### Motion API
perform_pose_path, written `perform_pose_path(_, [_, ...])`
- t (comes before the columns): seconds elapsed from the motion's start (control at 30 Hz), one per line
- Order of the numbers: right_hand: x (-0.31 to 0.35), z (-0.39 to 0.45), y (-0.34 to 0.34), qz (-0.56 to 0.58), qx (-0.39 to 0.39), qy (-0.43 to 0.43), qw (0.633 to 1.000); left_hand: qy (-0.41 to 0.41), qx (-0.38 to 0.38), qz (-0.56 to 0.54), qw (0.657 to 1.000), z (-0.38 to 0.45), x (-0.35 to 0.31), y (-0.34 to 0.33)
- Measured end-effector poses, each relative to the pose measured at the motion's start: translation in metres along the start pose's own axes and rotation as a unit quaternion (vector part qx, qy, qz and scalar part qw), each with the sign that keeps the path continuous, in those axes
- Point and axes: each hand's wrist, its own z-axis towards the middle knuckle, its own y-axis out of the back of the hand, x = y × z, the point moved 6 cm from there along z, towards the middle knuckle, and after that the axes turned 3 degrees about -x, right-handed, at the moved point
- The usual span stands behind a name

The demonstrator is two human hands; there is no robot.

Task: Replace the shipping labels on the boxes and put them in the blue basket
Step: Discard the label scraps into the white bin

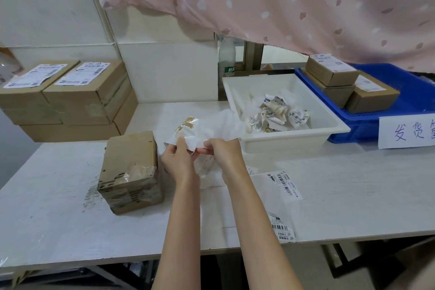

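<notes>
Table [70, 231]: white worktop, carrying everything listed here.

Stack of boxes [66, 99], far left: still wearing old labels and waiting their turn, so most of the job is judged outstanding.

Blue basket [400, 106], far right: holding at least three relabelled boxes [332, 73]; this portion is judged finished.

White tray [277, 141], just left of the basket: collecting crumpled label scraps.

Working box [131, 174], near centre-left: lying bare, with torn tape and paper residue showing; a new label is yet to go on.

Peeled label [207, 129], above the table between box and tray: being gripped by both hands.

Left hand [176, 160] and right hand [223, 153]: sitting close together, fingers pinching the peeled label's near edge.

Fresh labels [280, 183], near right: lying flat on the table, waiting to be applied.
</notes>
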Motion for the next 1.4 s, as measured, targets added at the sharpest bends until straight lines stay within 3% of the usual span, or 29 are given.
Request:
perform_pose_path(0.33, [0.001, -0.005, 0.002, -0.007, -0.017, -0.015, 1.000, 0.001, 0.005, 0.031, 0.999, 0.004, 0.003, -0.005])
perform_pose_path(0.6, [0.002, -0.008, 0.001, 0.037, -0.072, 0.005, 0.997, -0.029, -0.016, 0.086, 0.996, 0.003, 0.001, -0.008])
perform_pose_path(0.73, [0.002, -0.009, 0.000, 0.113, -0.100, 0.050, 0.987, -0.043, -0.037, 0.065, 0.996, 0.000, -0.005, -0.006])
perform_pose_path(0.87, [0.000, -0.004, -0.008, 0.078, -0.060, 0.060, 0.993, -0.062, -0.045, 0.012, 0.997, -0.004, -0.015, -0.005])
perform_pose_path(1.03, [0.006, -0.008, -0.005, 0.061, -0.134, 0.164, 0.975, -0.105, -0.048, 0.027, 0.993, -0.012, -0.020, -0.006])
perform_pose_path(1.27, [-0.001, -0.009, -0.011, 0.104, -0.091, 0.072, 0.988, -0.130, -0.054, 0.066, 0.988, -0.014, -0.016, -0.004])
perform_pose_path(1.4, [-0.001, -0.007, -0.009, 0.052, -0.134, 0.107, 0.984, -0.133, -0.052, 0.077, 0.987, -0.015, -0.016, -0.005])
